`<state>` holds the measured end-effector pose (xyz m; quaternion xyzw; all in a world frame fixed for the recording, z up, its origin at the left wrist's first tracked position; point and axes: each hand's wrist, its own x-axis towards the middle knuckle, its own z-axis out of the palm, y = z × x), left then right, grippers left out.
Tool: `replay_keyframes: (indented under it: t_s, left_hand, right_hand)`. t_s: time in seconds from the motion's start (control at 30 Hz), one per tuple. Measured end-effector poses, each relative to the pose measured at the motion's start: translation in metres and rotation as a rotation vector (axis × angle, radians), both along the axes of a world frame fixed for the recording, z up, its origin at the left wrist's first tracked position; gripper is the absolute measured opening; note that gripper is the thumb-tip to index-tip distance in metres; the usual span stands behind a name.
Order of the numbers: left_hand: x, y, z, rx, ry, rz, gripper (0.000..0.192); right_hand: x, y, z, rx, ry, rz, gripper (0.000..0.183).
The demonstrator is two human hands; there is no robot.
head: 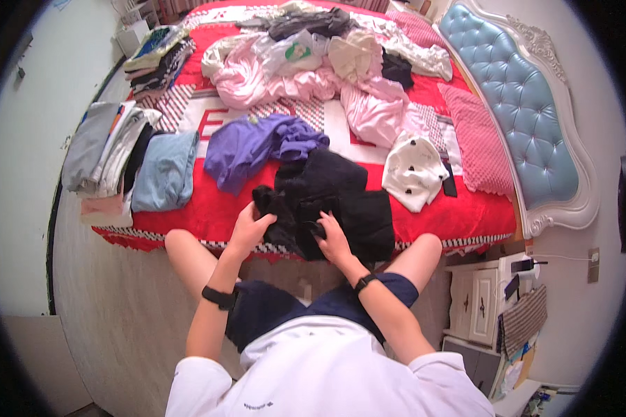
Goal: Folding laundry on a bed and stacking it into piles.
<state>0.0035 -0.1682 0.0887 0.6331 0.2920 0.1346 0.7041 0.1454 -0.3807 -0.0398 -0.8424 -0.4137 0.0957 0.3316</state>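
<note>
A black garment (pixel 365 219) lies partly spread at the near edge of the bed, its exact kind hard to tell. My left hand (pixel 251 228) grips a bunched part of it at the left, thumb on top. Further right, my right hand (pixel 335 237) pinches a fold near the garment's middle. Just beyond it a crumpled purple garment (pixel 250 146) rests against the black cloth. To the right lies a white cloth item with small black motifs (pixel 414 169), beside a small black strip (pixel 449 181).
Folded blue cloth (pixel 165 172) and stacked folded clothes (pixel 91 146) line the bed's left side, with another pile (pixel 159 62) behind. Pink bedding (pixel 297 86), a plastic bag (pixel 292 52) and loose clothes cover the far part. A pink pillow (pixel 474 138) borders the tufted blue headboard (pixel 521 109). A white nightstand (pixel 480 302) stands right.
</note>
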Motion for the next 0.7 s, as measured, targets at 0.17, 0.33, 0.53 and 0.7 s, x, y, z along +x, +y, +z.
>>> replay_keyframes:
  t_s: [0.17,0.33,0.53,0.7]
  left_hand:
    - [-0.019,0.050,-0.015,-0.387,0.050,0.157,0.027]
    - [-0.032,0.089,-0.019,-0.423,0.038,0.194,0.028]
    - [-0.052,0.145,-0.037,-0.759,-0.187,0.131,0.033]
    - [-0.074,0.180,-0.018,-0.789,-0.323,0.165,0.034]
  right_hand:
    - [0.058,-0.057,0.050,0.599,0.475,-0.482,0.031]
    - [0.159,-0.164,0.082,1.259,1.010,-0.598,0.040]
    - [0.220,-0.247,0.096,1.442,0.887,-0.828,0.043]
    - [0.245,-0.250,0.109,1.449,0.927,-0.802,0.043]
